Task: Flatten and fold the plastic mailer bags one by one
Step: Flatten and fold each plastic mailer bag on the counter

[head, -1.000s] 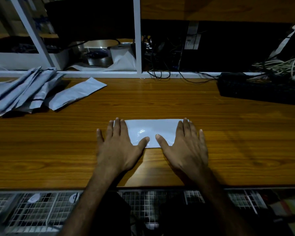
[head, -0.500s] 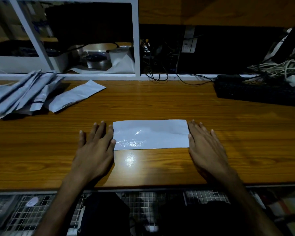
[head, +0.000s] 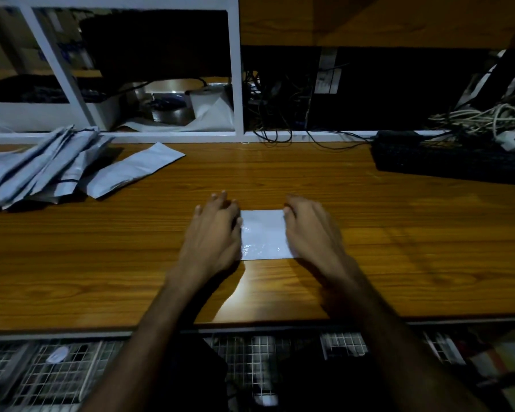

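Both ends of the mailer bag [head: 265, 233] are hidden under the hands. Right hand [head: 311, 230] is motion-blurred, finger pose unclear; left hand [head: 213, 233] covers whether its palm presses flat. Pile of mailers [head: 33, 171] is cut by the left edge. Shelf contents [head: 167, 108] too dark to identify. Keyboard [head: 446, 162] is cut off at the right edge.

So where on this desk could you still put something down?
Bare wood lies between the mailer under both hands and the black keyboard at far right, and between the left hand and the pile of mailers at far left. The front left edge of the desk is bare too. The back left corner is crowded.
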